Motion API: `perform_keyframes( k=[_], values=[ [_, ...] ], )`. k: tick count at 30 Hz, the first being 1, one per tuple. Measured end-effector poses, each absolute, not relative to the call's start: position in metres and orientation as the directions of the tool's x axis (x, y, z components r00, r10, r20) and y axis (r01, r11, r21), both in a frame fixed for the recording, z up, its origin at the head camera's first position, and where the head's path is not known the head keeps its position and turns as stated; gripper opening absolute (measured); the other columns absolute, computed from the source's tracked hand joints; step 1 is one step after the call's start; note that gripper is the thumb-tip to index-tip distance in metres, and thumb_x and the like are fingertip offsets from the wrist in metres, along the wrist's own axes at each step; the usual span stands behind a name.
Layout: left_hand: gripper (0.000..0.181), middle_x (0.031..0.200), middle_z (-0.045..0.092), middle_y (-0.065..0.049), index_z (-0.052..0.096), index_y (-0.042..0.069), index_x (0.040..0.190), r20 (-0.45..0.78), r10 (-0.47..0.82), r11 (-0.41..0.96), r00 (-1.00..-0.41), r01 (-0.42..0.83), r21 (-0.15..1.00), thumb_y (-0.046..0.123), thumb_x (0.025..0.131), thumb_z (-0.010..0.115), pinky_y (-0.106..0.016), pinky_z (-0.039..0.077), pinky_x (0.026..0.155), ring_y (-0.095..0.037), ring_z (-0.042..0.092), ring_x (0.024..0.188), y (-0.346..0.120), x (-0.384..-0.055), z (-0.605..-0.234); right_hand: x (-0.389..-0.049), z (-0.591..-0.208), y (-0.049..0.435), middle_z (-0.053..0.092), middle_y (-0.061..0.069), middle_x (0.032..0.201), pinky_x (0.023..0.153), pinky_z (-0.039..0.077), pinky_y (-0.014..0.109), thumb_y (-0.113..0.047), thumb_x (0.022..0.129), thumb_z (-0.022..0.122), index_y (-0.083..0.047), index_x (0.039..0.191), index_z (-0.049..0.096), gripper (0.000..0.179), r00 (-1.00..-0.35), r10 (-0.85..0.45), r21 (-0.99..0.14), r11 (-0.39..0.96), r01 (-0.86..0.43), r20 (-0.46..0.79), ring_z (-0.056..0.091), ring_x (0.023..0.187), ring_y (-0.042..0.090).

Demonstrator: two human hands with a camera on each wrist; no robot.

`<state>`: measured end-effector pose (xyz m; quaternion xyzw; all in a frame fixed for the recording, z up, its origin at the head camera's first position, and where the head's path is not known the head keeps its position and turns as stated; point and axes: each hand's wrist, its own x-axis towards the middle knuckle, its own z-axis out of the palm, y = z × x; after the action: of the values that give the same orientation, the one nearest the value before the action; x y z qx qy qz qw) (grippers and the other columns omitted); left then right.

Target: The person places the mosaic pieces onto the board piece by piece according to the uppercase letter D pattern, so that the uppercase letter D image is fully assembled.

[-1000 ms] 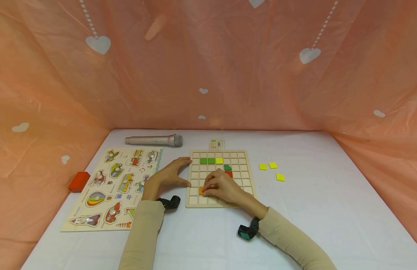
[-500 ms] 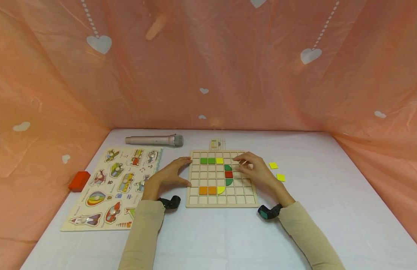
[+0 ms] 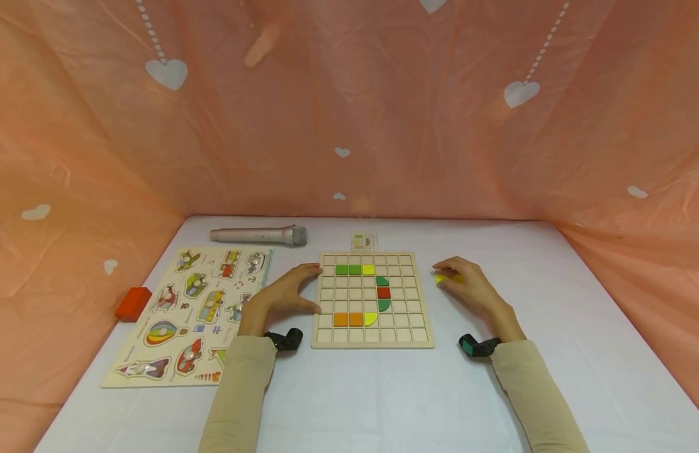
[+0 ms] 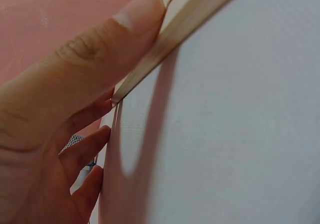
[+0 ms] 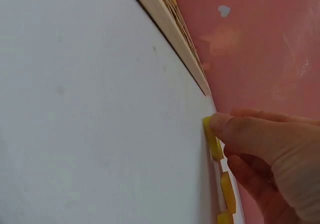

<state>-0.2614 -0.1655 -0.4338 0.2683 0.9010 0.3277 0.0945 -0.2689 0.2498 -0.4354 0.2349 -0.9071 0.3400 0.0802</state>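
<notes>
A square wooden grid board (image 3: 372, 345) lies on the table. My left hand (image 3: 281, 292) rests at its left side, thumb and fingertips touching the edge; in the left wrist view the thumb (image 4: 107, 43) lies against the wooden rim. Off the board's right side, my right hand (image 3: 474, 290) is over the yellow square tiles. It pinches one yellow tile (image 5: 212, 139), still at table level, with the thumb on its near face. Two more yellow tiles (image 5: 228, 191) lie beside it, mostly hidden by the hand in the head view.
Set in the board are green, yellow, red and orange tiles (image 3: 356, 319), some quarter-round. A small pattern card (image 3: 364, 241) lies behind it. Leftward are a picture puzzle (image 3: 179, 314), a red block (image 3: 133, 304) and a microphone (image 3: 258, 236). A pink curtain (image 3: 349, 126) surrounds the table.
My right hand has left the orange tile at the board's lower left, crossed the board to the right and reached the yellow tiles. The left hand has stayed in place.
</notes>
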Motion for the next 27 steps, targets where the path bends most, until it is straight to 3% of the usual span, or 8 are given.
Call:
perform_keyframes(
  k=[14,19,27],
  values=[
    [0.090,0.147,0.029,-0.022,0.037,-0.003,0.139,0.001,0.548,0.643,-0.836,0.422,0.639,0.027,0.068,0.083,-0.049,0.019,0.113,-0.038,0.024,0.137,-0.1639,-0.2602,-0.4314,-0.2707,-0.4348,0.2544,0.063,0.016,0.107,0.090,0.047,0.046,-0.004,0.082,0.069,0.003,0.110,0.065,0.029,-0.871,-0.431,-0.509,0.708,-0.489,0.237,0.058,0.100,0.030],
    [0.090,0.147,0.030,-0.021,0.038,-0.003,0.139,0.002,0.544,0.639,-0.839,0.417,0.646,0.026,0.068,0.083,-0.049,0.019,0.113,-0.038,0.023,0.137,-0.1638,-0.2593,-0.4307,-0.2707,-0.4337,0.2559,0.062,0.016,0.103,0.082,0.049,0.044,-0.005,0.082,0.070,0.004,0.107,0.065,0.027,-0.851,-0.466,-0.457,0.718,-0.525,0.244,0.057,0.094,0.029],
    [0.090,0.148,0.029,-0.021,0.037,-0.003,0.140,-0.004,0.542,0.639,-0.840,0.409,0.651,0.027,0.068,0.083,-0.049,0.019,0.113,-0.038,0.023,0.137,-0.1641,-0.2589,-0.4305,-0.2703,-0.4350,0.2546,0.064,0.009,0.092,0.067,0.046,0.028,-0.008,0.080,0.072,0.001,0.100,0.069,0.022,-0.862,-0.426,-0.464,0.726,-0.508,0.276,0.053,0.077,0.016]
  ],
)
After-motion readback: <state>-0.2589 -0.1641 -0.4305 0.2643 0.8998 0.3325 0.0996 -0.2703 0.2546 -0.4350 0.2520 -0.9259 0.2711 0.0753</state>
